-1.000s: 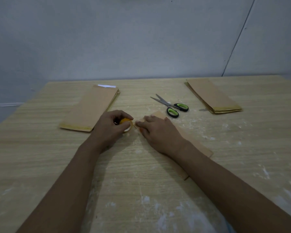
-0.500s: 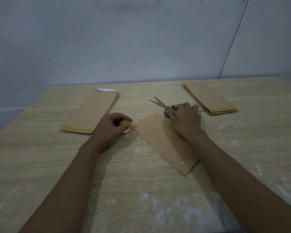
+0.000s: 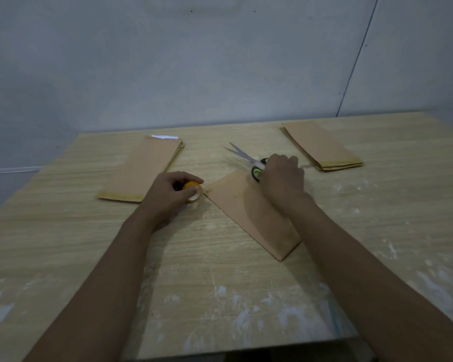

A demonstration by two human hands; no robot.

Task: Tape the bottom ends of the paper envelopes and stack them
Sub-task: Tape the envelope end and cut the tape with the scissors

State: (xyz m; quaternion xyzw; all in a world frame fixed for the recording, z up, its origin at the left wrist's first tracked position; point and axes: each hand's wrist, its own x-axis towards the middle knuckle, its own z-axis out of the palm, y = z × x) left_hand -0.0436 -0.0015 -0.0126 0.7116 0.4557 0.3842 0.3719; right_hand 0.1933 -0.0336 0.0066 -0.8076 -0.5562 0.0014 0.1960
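While the left hand point(image 3: 168, 195) curls around a small yellow-cored tape roll point(image 3: 193, 191) and presses it to the wooden table point(image 3: 63, 244), the right hand point(image 3: 281, 176) lies closed over the green-and-black handles of the scissors point(image 3: 247, 162), whose blades point away from the person, slightly parted. Taking the single brown paper envelope point(image 3: 251, 215) lying diagonally at the middle of the table as the landmark: the tape roll sits just off its far-left corner, touching or nearly so; the scissors lie at its far edge; the right forearm crosses above its right side. One envelope stack point(image 3: 144, 168) rests well to its left, another stack point(image 3: 322, 147) lies beyond it to the right. White smears mark the tabletop nearer the person.
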